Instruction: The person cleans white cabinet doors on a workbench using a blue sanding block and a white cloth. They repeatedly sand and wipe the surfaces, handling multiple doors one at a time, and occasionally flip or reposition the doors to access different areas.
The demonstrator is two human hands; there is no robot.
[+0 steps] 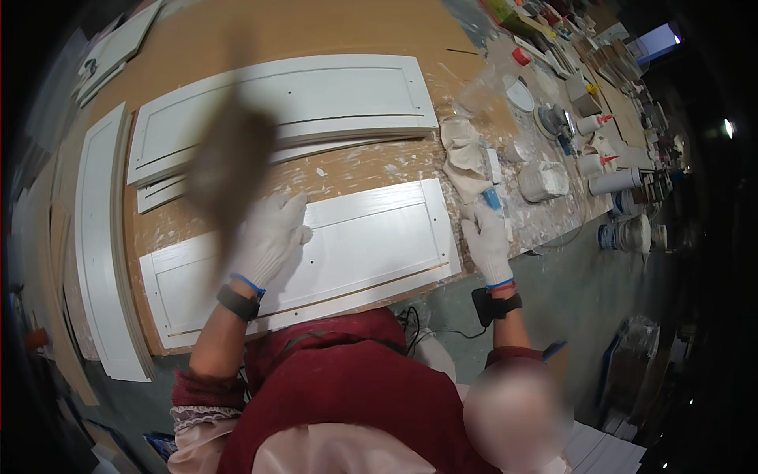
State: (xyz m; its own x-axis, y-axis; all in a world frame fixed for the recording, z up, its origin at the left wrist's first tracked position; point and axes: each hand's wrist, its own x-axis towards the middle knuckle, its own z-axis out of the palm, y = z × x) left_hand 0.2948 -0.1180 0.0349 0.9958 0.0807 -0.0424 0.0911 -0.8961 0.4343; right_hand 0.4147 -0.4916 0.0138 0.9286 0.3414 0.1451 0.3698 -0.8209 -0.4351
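Observation:
My left hand [273, 237], in a white knit glove, lies with its fingers stretched out at the far edge of a white framed panel [371, 245]. The panel lies on the brown work table in front of me, with small dark holes and a long groove along its near side. My right hand [487, 246], gloved too, is past the panel's right end. Its fingers stretch toward a small blue object [492, 197] and a crumpled cream cloth [464, 158]; whether they touch is unclear. Nothing shows in either hand.
More white panels [276, 103] are stacked on the far side; others [103, 245] stand at the left. On the right are an open white tub [543, 182], a sander [553, 122] and red-tipped bottles [592, 124]. A blurred brown shape [233, 158] hides part of the view.

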